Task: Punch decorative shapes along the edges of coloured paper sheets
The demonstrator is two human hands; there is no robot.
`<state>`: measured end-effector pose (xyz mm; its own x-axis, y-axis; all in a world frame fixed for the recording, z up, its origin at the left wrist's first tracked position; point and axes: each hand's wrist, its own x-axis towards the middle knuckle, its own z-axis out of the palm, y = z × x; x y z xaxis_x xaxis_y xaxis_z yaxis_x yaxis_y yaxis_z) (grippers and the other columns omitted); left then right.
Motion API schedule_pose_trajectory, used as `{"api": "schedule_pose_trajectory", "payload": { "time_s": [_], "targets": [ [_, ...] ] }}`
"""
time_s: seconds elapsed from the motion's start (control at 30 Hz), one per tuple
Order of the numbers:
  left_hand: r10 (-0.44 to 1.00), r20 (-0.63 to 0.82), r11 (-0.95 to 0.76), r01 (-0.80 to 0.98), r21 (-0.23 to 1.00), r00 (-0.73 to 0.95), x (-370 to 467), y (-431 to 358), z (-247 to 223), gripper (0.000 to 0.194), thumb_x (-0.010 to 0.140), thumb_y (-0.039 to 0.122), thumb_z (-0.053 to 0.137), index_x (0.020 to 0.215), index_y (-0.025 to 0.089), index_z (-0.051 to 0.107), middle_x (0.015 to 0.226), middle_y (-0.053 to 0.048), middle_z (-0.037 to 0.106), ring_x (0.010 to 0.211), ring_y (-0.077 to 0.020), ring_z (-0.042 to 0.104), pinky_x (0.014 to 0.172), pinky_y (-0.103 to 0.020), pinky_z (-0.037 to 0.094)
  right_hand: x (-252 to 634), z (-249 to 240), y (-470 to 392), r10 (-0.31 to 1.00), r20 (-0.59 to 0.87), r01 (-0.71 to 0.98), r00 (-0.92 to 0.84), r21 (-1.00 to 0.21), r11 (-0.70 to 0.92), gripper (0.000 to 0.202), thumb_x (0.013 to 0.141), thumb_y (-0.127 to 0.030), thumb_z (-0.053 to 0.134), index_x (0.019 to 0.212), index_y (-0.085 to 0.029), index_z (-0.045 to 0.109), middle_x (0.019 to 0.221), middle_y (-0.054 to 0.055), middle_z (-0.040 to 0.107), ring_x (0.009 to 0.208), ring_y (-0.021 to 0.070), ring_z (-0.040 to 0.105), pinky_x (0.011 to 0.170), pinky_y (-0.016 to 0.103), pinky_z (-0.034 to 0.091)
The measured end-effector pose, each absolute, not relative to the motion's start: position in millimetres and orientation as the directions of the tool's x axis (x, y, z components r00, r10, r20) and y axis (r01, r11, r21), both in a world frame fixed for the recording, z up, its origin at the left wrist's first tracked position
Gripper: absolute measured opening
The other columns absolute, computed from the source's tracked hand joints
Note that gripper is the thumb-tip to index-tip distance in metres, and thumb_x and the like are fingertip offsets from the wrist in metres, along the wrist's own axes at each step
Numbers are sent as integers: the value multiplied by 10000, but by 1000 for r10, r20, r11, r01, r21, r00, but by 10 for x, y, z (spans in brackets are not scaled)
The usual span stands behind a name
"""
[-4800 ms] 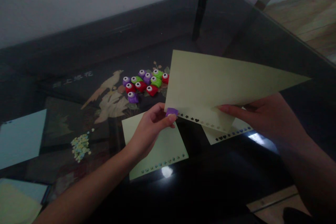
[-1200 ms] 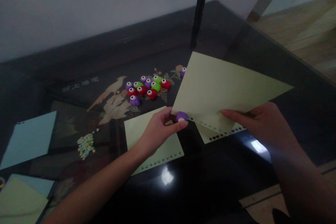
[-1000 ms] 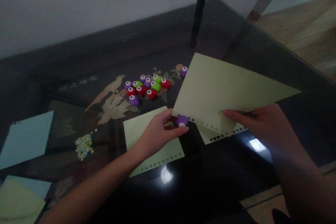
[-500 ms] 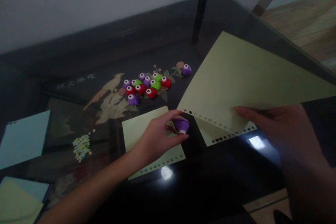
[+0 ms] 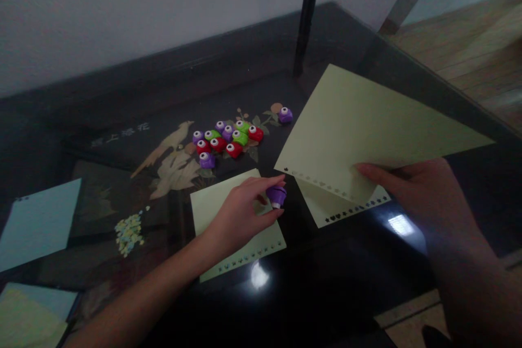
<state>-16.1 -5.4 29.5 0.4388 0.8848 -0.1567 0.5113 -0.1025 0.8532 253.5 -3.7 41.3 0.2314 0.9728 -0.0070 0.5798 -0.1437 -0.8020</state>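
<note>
Taking the punch cluster (image 5: 218, 144) as landmark. Left hand (image 5: 236, 212) is gripping a purple punch (image 5: 276, 196) between thumb and fingers, right of the cluster on its near side. Right hand (image 5: 416, 190) is pinching a pale green sheet (image 5: 367, 125), which is slanting up to the cluster's right. Punch is hanging just beside the sheet's corner; dim light is making contact hard to judge. Green notepaper (image 5: 207, 204) is lying on the cluster's near side, partly under the left hand. Confetti (image 5: 129, 232) is lying to the cluster's near left; a lone punch (image 5: 285, 116) is sitting to its right.
</note>
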Motion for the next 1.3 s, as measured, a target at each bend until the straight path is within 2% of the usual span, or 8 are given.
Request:
{"api": "schedule_pose_trajectory", "payload": {
  "time_s": [0.23, 0.37, 0.57, 0.77, 0.9, 1.17, 1.23, 1.3],
  "targets": [
    [872, -178, -26, 405, 914, 456, -245, 2, 343, 524, 729, 90, 575, 1244, 183, 555, 1237, -87, 615, 1041, -182, 606, 941, -371, 483, 2516, 406, -4, 971, -26, 547, 238, -823, -156, 258, 644, -397, 718, 760, -167, 729, 930, 110, 752, 921, 279, 687, 893, 441, 486],
    [859, -200, 66, 285, 956, 472, -297, 78, 350, 490, 738, 108, 595, 1220, 176, 548, 1298, -95, 572, 1118, -188, 578, 1003, -398, 440, 2556, 360, 10, 972, -30, 527, 233, -836, -152, 230, 653, -418, 720, 774, -222, 726, 904, 61, 757, 886, 282, 694, 837, 462, 517],
    [875, -220, 121, 245, 962, 432, -317, 130, 308, 353, 774, 188, 627, 1116, 159, 548, 1146, -98, 629, 1045, -199, 615, 950, -409, 468, 2596, 334, 42, 973, -13, 508, 231, -851, -132, 211, 673, -396, 717, 799, -227, 723, 901, 62, 755, 860, 277, 700, 799, 446, 541],
    [903, -179, 93, 230, 969, 390, -341, 135, 286, 335, 833, 280, 594, 1142, 182, 510, 1058, -80, 639, 881, -191, 680, 816, -365, 518, 2668, 283, 75, 967, -12, 499, 254, -855, -142, 250, 672, -400, 712, 743, -161, 713, 768, 87, 752, 711, 290, 703, 634, 420, 553],
    [901, -158, 54, 257, 965, 404, -351, 177, 347, 297, 870, 301, 548, 1138, 175, 549, 974, -64, 663, 883, -189, 674, 816, -354, 507, 2756, 198, 109, 965, 7, 419, 264, -902, -108, 286, 690, -390, 719, 865, -163, 716, 871, 80, 759, 762, 276, 709, 682, 406, 558],
    [940, -17, -89, 292, 952, 342, -244, 458, 406, 380, 765, 201, 643, 1134, 181, 557, 936, -41, 653, 762, -151, 635, 740, -332, 523, 2812, 210, 118, 949, 15, 351, 315, -931, -102, 260, 683, -414, 737, 813, -190, 727, 862, 64, 762, 787, 288, 710, 711, 414, 568],
    [945, 108, -224, 368, 903, 310, -180, 625, 417, 338, 773, 188, 617, 1107, 175, 567, 995, -57, 640, 746, -146, 629, 727, -323, 523, 2818, 204, 120, 950, 19, 338, 313, -936, -93, 234, 678, -408, 744, 791, -203, 728, 857, 56, 762, 790, 289, 709, 715, 418, 570],
    [922, 247, -380, 566, 731, 299, -102, 826, 422, 305, 785, 199, 614, 1088, 174, 593, 1082, -81, 623, 877, -178, 616, 813, -331, 495, 2828, 189, 126, 953, 35, 316, 301, -946, -65, 230, 680, -399, 745, 805, -207, 729, 865, 53, 762, 784, 287, 710, 719, 428, 571]
  ]
}}
